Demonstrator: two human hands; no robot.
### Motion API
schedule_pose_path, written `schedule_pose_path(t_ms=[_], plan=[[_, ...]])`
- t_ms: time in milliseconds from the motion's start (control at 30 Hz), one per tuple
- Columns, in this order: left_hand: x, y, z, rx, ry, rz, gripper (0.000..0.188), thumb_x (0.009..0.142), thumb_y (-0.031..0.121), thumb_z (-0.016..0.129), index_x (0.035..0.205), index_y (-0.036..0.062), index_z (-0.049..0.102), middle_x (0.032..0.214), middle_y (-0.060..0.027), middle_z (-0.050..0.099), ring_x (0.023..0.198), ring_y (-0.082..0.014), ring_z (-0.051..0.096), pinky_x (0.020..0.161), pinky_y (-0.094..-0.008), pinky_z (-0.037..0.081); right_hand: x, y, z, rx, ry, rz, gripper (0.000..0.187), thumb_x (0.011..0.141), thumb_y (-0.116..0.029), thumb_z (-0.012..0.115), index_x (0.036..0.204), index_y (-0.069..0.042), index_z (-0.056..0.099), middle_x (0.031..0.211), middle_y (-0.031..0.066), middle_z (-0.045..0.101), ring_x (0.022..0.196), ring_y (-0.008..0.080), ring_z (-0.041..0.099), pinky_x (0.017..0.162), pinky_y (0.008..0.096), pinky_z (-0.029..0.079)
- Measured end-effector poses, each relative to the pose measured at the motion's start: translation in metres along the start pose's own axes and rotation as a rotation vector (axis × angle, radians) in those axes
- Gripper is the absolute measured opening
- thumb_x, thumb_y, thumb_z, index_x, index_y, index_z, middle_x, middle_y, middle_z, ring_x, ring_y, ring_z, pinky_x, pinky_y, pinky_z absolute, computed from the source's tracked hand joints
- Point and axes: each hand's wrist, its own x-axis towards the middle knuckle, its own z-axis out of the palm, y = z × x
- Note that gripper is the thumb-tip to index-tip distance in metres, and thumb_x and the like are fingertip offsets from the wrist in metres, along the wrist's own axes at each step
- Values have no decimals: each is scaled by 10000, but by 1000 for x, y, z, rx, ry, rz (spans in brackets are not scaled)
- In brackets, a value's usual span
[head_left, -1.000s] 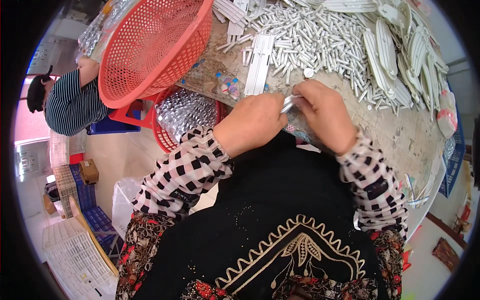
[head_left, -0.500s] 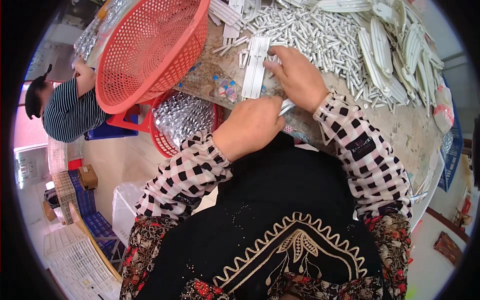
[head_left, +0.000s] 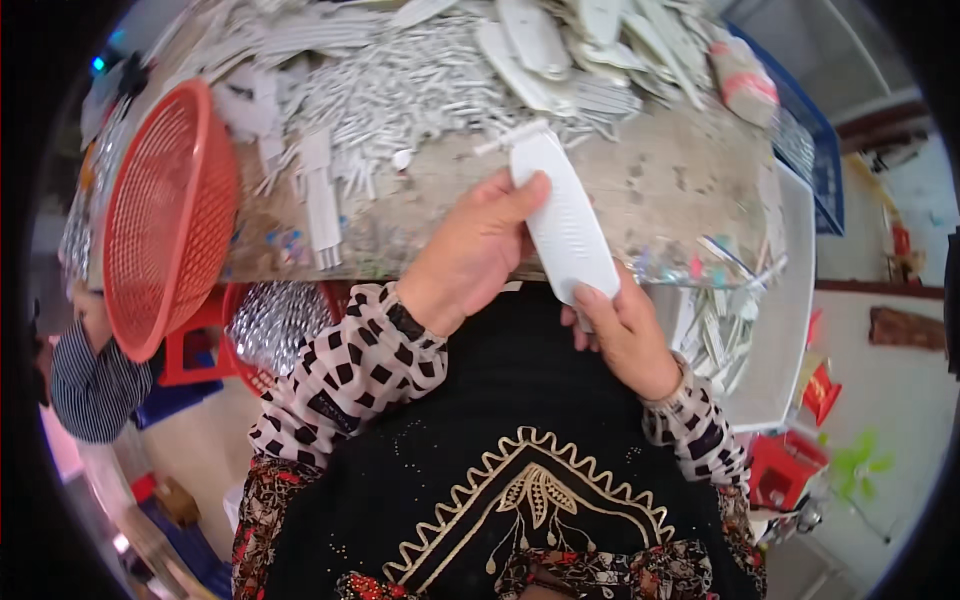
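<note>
A long white plastic piece (head_left: 568, 220) with rounded sides and small ridges down its middle is held aslant over the table's front edge. My left hand (head_left: 465, 250) grips its upper left side, thumb on top. Around its lower end closes my right hand (head_left: 630, 335), thumb on the face. A short white strip (head_left: 510, 137) shows at the piece's far end; I cannot tell whether it is joined. To the left, a flat white slotted plastic strip (head_left: 320, 205) lies on the table, near a heap of small white rods (head_left: 410, 95).
Long white curved plastic parts (head_left: 525, 50) are piled at the back. A red perforated basket (head_left: 165, 215) leans at the left, above a basket of shiny silvery pieces (head_left: 275, 325). At the right stands a white bin (head_left: 775, 350) with white parts, near a wrapped bundle (head_left: 745, 80).
The view has swung right. The slotted strip between my hands now lies on the table, and both hands hold the ridged piece instead. My left hand has turned thumb-up.
</note>
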Motion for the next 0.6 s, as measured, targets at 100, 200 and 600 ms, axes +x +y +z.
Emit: schedule_pose_path(t_ms=[100,200,600], plan=[[16,-37,26,222,101,-241,582,959,390,564,1396,44,394,1235,-127,568,1074,-243,597,934,-375,486,-30,32,-49,-228,499,-130,376,979,-155,531,1319,-29,428,834,40,614,608,59,533,495,197,422],[14,-46,19,329,-59,-419,622,965,406,548,1438,53,353,1245,-132,557,1091,-241,584,934,-369,481,-62,13,-105,-613,988,-291,199,980,-158,505,1091,-1,555,798,41,601,618,76,523,545,215,409],[11,-51,5,335,-60,-523,463,1005,399,467,1291,35,488,1072,-125,628,958,-198,628,857,-320,515,-84,-61,-163,-696,1307,-603,330,989,-295,482,976,16,592,804,104,592,691,213,571,619,331,475]])
